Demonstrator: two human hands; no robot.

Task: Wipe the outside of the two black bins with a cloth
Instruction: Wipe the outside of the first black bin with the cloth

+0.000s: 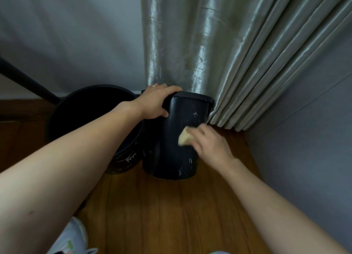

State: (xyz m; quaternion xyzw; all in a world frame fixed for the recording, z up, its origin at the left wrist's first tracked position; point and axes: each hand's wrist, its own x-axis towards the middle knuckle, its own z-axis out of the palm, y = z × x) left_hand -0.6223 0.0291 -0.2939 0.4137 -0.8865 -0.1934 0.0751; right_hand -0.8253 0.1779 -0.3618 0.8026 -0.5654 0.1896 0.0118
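My left hand (pixel 155 103) grips the top rim of the lidded bin (pixel 177 139) at the centre of the frame, fingers curled over the lid edge and thumb against the front wall; a thin ring (pixel 153 86) shows on one finger. My right hand (pixel 209 143) holds a small yellowish cloth (pixel 184 138) bunched under the fingers and pressed against the right side of that bin's front wall, about halfway down. The hand and cloth are a little blurred.

The lidded bin is black with pale scuffs and scratch marks on its wall; I can read no brand, label or writing on it. It stands upright on the floor, its back against the curtain. Just to its left, touching or nearly so, stands the second black bin (pixel 95 116), wider, round and open-topped, partly hidden behind my left forearm. White marks show low on its wall, too smeared to read as letters.

Both bins rest on a brown wooden plank floor (pixel 171 215). A shiny grey-green curtain (pixel 219 44) hangs in folds down the upper centre and right, reaching the floor. A pale grey wall (pixel 66 34) fills the upper left, another grey wall (pixel 314 139) runs along the right. A dark slanted bar (pixel 24 80) crosses the left edge. At the lower left a light shoe (pixel 74 236) shows.
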